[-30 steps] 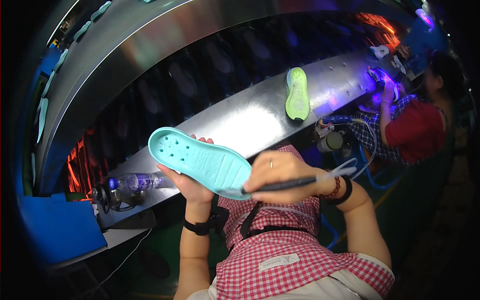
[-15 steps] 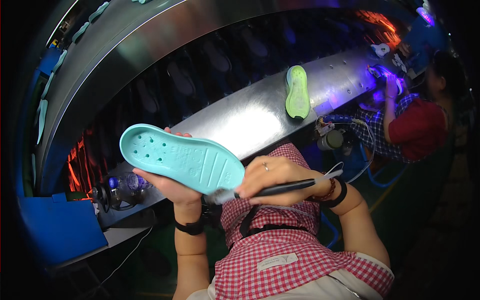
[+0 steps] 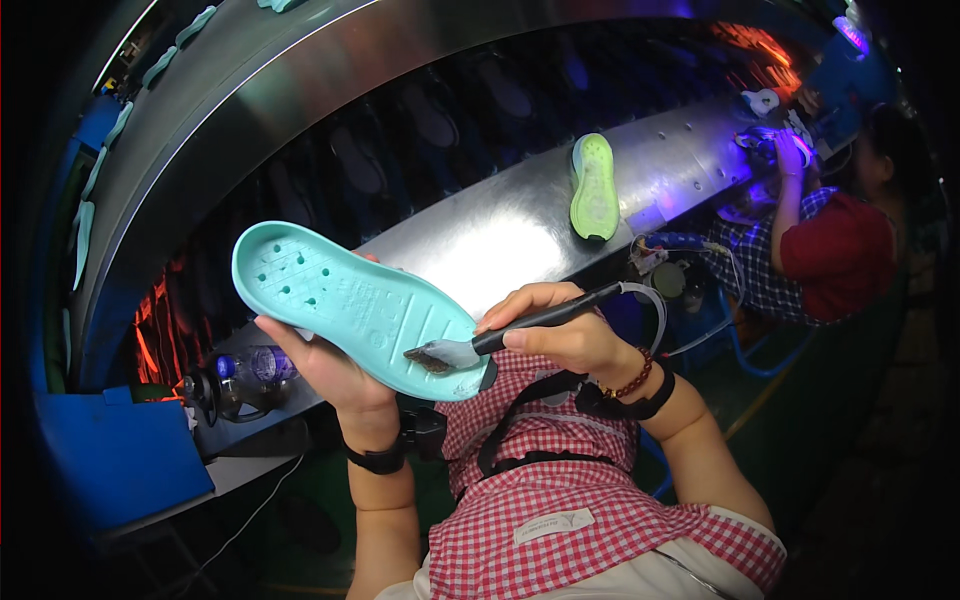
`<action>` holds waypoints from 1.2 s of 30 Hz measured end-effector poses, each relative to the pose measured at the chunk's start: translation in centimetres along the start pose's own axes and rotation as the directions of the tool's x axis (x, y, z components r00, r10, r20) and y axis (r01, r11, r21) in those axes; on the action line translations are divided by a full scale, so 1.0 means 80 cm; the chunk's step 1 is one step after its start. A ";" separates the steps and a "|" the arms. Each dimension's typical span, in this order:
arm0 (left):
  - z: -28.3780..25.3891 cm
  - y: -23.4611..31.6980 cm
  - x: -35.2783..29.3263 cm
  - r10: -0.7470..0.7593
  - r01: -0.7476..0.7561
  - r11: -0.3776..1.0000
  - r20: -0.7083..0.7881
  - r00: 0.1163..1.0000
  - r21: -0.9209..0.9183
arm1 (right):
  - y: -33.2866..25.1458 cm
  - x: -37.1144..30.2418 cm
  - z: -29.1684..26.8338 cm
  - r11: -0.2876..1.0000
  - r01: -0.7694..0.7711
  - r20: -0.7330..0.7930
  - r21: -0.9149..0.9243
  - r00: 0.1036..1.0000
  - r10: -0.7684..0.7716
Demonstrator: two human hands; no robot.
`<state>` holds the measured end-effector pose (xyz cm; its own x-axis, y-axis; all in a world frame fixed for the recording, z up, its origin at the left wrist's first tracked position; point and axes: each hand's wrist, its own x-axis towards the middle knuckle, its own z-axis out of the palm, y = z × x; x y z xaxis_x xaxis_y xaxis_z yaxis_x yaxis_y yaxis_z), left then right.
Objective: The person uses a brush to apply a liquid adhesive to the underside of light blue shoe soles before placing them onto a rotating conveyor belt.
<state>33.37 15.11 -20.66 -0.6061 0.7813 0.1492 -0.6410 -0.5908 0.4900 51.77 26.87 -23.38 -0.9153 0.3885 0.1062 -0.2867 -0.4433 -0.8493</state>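
Observation:
A turquoise shoe sole [image 3: 350, 300] lies tilted in my left hand [image 3: 345, 385], its hollow inner side facing up. My left fingers wrap beneath it, and some fingertips show past its far edge. Small holes dot its wide upper-left end, and raised ribs cross the other half. In my right hand [image 3: 560, 335] is a brush [image 3: 500, 340] with a black handle, a thin tube running from its end. Its dark bristles touch the sole's inner surface near the ribbed end.
A yellow-green sole [image 3: 596, 190] lies on the shiny metal ledge [image 3: 480, 235]. Behind it, several soles pass along a dark conveyor. Bottles [image 3: 250, 370] stand at left beside a blue box [image 3: 125, 460]. At right, a co-worker [image 3: 835, 250] handles a shoe part under violet light.
The brush has moved from the sole's near edge onto its inner surface. My right hand has turned, raising the handle's tube end. The sole has shifted slightly up and left.

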 end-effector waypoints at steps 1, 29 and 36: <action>0.000 0.001 -0.002 -0.024 0.023 0.999 -0.033 0.999 -0.030 | 0.002 -0.001 0.003 1.000 0.001 0.002 0.001 1.000 -0.001; 0.027 -0.022 -0.018 -0.114 0.115 0.993 0.045 0.992 -0.025 | -0.032 0.015 0.038 0.884 0.285 0.231 -0.369 0.950 -0.210; 0.015 -0.012 -0.015 -0.166 0.132 0.961 0.128 0.978 0.242 | -0.061 0.028 0.023 0.773 0.373 0.387 -0.513 0.904 -0.179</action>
<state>35.27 15.02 -20.30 -0.4260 0.8879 0.1740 -0.5818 -0.4161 0.6988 50.64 28.43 -18.07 -0.8859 0.1180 0.4486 -0.4179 0.2166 -0.8823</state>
